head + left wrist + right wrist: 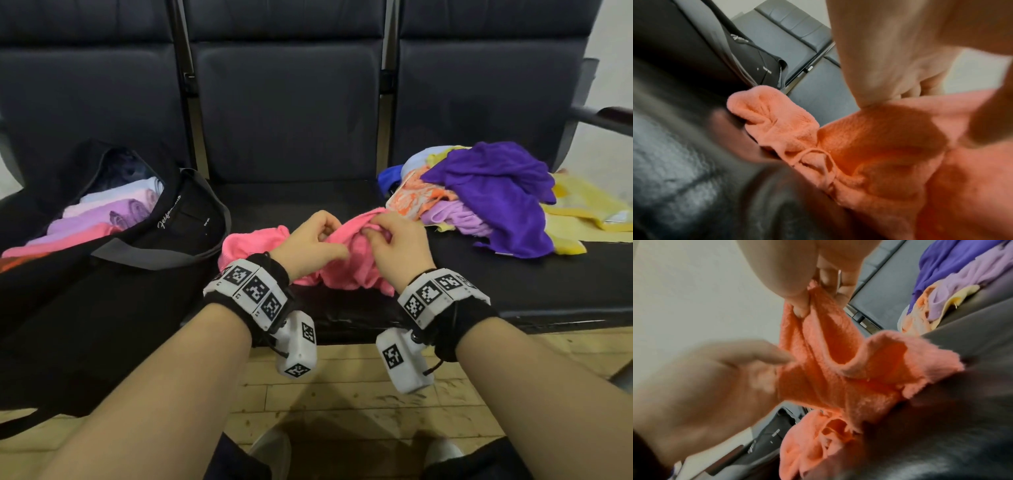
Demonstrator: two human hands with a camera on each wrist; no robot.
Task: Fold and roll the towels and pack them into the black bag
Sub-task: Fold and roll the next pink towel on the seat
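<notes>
**Two hands gathered on one pink towel**

Both hands are closed on the crumpled pink towel (346,255) at the front edge of the middle seat (291,195). Its raised upper fold is pinched between thumb and fingers of the left hand (310,246) and the right hand (394,248), while the rest is left bunched on the seat beneath the wrists. Rolled towels (102,216) are seen inside the open black bag (191,219) to the left; loose towels (486,192) are heaped to the right.

Bare forearms, each wrist wrapped in a black strap (476,318) carrying white blocks (251,293) — printed with black square markers. A white camera housing (298,346) hangs under each, cords dangling. Dark trousers and pale shoes (272,448) below.
</notes>
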